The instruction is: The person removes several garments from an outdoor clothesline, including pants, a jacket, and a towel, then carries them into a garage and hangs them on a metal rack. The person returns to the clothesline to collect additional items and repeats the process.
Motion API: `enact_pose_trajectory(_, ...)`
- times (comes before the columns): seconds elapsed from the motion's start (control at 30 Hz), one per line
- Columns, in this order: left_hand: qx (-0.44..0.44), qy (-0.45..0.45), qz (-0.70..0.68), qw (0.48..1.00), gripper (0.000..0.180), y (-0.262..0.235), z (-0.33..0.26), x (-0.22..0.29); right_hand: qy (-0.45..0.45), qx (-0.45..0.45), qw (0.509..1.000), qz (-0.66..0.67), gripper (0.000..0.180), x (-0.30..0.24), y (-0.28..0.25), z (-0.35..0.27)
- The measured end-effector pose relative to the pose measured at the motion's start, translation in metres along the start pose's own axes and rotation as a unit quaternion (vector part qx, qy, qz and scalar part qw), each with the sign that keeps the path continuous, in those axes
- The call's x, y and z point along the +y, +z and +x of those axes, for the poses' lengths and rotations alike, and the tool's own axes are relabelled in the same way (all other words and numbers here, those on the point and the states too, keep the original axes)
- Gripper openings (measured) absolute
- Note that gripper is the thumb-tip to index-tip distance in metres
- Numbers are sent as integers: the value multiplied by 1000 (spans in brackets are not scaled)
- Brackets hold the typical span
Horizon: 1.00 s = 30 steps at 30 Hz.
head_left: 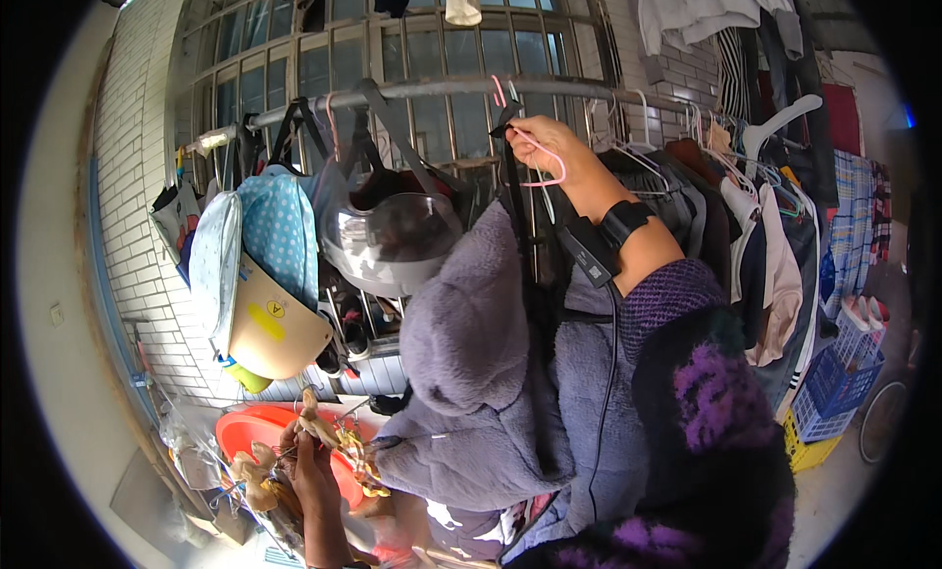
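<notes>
Pink hanger (546, 163) | thin wire, on rail (432, 88) | right hand (540, 142) fingers clamped on it

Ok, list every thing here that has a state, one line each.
Right hand: raised, gripping the pink hanger.
Pink hanger: hooked over the rail.
Grey fleece jacket: hanging, unzipped.
Left hand: low, closed on a small bundle.
Helmet: hung up, visor down.
Blue crate: on the floor.
</notes>
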<state>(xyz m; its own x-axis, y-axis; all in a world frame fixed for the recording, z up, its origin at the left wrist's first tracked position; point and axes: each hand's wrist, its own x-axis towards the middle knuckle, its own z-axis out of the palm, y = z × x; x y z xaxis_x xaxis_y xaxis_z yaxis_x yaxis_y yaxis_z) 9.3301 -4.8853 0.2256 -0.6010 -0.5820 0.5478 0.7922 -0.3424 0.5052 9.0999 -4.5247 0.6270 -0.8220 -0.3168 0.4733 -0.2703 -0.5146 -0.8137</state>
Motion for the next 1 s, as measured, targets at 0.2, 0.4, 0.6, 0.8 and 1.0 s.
enact_pose_trajectory(0.2,-6,36,25,999,22,1,1,-6,-59,14,954,-292,42,-21,-18,-2)
enact_pose_trajectory(0.4,12,32,53,998,25,6,9,-6,-10,46,993,-104,27,-53,-32,12)
enact_pose_trajectory(0.6,-17,20,32,999,23,20,29,-14,69,31,992,-101,9,-62,-62,51)
enact_pose_trajectory(0.8,4,63,32,997,27,37,53,-11,19,18,979,-204,14,-41,-70,57)
enact_pose_trajectory(1.0,-51,135,15,989,30,50,78,27,-70,-1,946,-317,36,-27,-68,10)
